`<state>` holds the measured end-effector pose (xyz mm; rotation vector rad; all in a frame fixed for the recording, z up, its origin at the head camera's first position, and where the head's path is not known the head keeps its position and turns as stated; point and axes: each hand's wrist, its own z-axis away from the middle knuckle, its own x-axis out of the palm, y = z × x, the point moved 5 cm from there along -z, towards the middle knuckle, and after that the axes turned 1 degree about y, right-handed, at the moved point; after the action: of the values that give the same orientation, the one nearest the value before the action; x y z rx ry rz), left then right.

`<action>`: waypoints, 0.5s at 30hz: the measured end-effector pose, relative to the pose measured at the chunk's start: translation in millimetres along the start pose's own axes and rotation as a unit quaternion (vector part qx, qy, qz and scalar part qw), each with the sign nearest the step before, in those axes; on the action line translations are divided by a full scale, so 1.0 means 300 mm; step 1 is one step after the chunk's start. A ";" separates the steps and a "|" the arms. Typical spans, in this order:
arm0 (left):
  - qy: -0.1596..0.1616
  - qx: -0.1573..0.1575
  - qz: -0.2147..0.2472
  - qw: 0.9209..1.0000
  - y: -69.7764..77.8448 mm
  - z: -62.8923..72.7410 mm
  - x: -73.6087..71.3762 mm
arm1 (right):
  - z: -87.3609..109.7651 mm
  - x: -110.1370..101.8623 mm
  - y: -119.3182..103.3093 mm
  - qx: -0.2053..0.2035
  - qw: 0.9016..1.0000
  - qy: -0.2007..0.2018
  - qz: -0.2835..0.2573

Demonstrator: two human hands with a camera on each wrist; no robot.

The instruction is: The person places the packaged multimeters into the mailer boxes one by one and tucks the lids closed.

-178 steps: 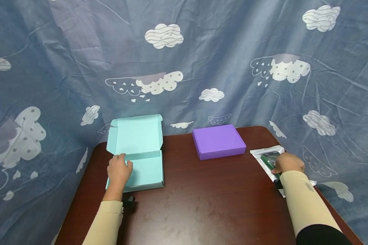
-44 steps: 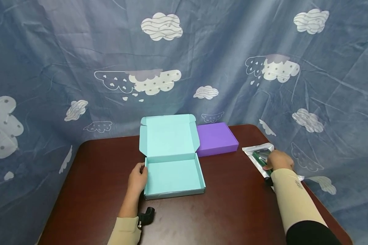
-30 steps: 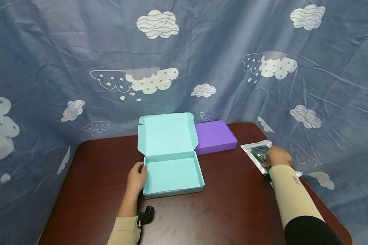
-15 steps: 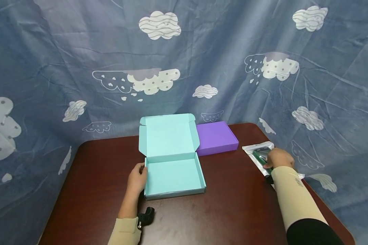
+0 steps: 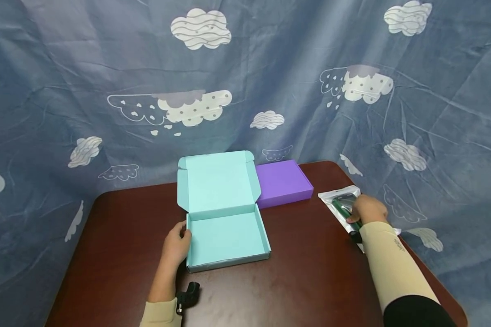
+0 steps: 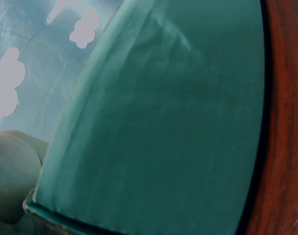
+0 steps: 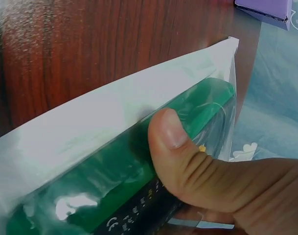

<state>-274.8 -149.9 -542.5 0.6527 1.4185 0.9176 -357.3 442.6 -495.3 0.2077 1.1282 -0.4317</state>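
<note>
A teal cardboard box point(image 5: 227, 236) lies on the table with its lid raised at the back and nothing inside. My left hand point(image 5: 176, 247) holds its left wall, thumb at the rim. In the left wrist view, the box's teal side point(image 6: 163, 122) fills most of the picture, with part of the hand at the left edge. Over at the right, my right hand point(image 5: 368, 210) grips a green and black package point(image 7: 129, 166) inside a clear-fronted white plastic bag point(image 7: 90, 112). The thumb presses on the green part; the other fingers are mostly hidden. A CE mark shows on the package.
A closed purple box point(image 5: 284, 184) stands behind and right of the teal box, partly covered by its lid in the head view. The brown table point(image 5: 303, 272) backs onto a blue cloud-patterned curtain point(image 5: 270, 68).
Compared with the oldest frame, the teal box has shifted right, close to the purple box, and my left hand now holds its left wall. The right hand stays at the bag.
</note>
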 end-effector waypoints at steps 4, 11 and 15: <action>0.002 -0.006 0.003 1.000 -0.008 -0.001 0.000 | 0.000 0.002 0.009 0.005 1.000 -0.001 -0.009; 0.006 -0.008 0.001 1.000 -0.016 -0.007 -0.001 | 0.029 0.024 0.035 -0.033 0.999 0.005 -0.027; 0.004 -0.007 0.002 1.000 -0.015 -0.008 0.002 | 0.069 0.057 0.057 -0.043 0.998 0.015 -0.051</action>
<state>-276.6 -152.2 -546.7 0.6429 1.4167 0.9325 -326.6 446.4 -503.1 0.0817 1.1873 -0.4696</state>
